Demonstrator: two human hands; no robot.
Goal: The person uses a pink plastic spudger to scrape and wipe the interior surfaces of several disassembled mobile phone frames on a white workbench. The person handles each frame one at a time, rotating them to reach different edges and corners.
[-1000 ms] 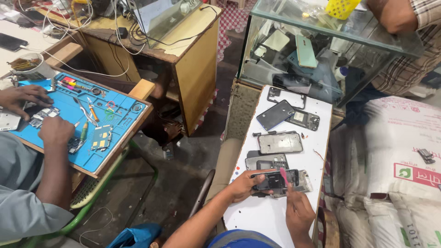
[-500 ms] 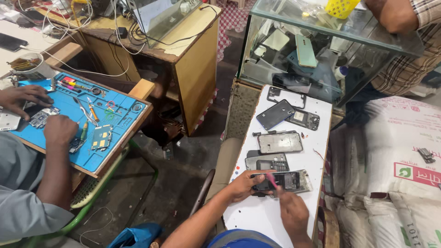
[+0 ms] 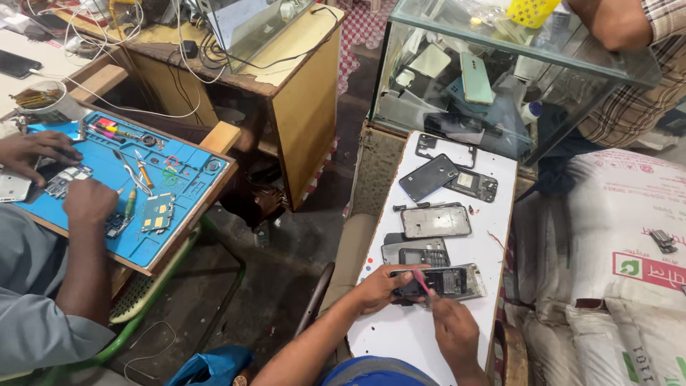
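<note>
**Opened handset lying crosswise under both hands**

A dismantled grey phone frame with exposed circuit board (image 3: 444,281) is laid flat on the narrow white tabletop (image 3: 407,336), its long axis running left to right across the wearer's front. Its left end is gripped by the left hand (image 3: 382,286), fingers curled over the edge. A thin pink prying tool (image 3: 421,284) is pinched in the right hand (image 3: 451,330) and is angled up-left onto the middle of the frame. The frame lies just ahead of the right hand, and the left hand is already touching it. Just beyond it, a dark keypad phone body (image 3: 414,251) and a silver rectangular back cover (image 3: 436,221) are lined up along the table, apart from both hands.
</note>
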